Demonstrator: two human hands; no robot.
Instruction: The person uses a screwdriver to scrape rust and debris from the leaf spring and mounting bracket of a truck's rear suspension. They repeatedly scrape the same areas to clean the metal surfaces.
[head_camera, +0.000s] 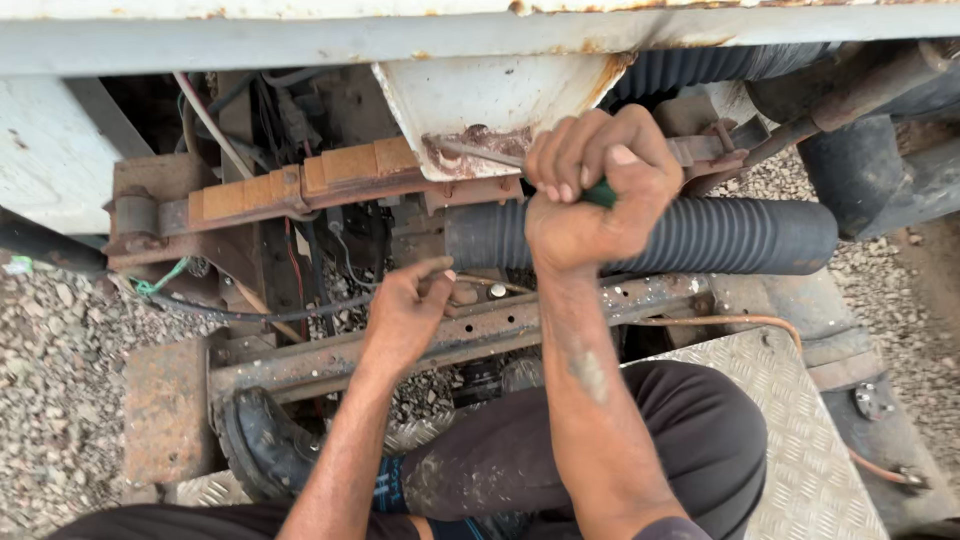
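I have the right hand (585, 195) clenched in a full fist around the green handle of a screwdriver (500, 160). Only a sliver of that handle shows below the knuckles, and the thin metal shaft runs out to the left. Its tip sits against a rusty, scraped patch at the lower edge of the white metal bracket (490, 105) that hangs from the vehicle's underside. The tool looks light, stiff and narrow. The handle is the only sensible place to grip it, and a fist wrap like this one looks right for prying or scraping, though I judge the shaft could skid off flaking paint and rust.

The left hand (410, 310) rests lower down with its fingers curled loosely on the rusted frame rail (480, 335), near a small bolt head; I cannot tell whether it pinches anything. That rail looks heavy, rigid and rough, good for bracing but sharp with scale.

Just behind the right wrist lies a black ribbed hose (720, 235), which should be flexible and easy to dent. A stack of leaf springs (300, 180) runs to the left, with loose wires (300, 270) below it. A boot (262, 445) rests beside gravel (60, 380), and a knee rests on a chequered plate (800, 440).
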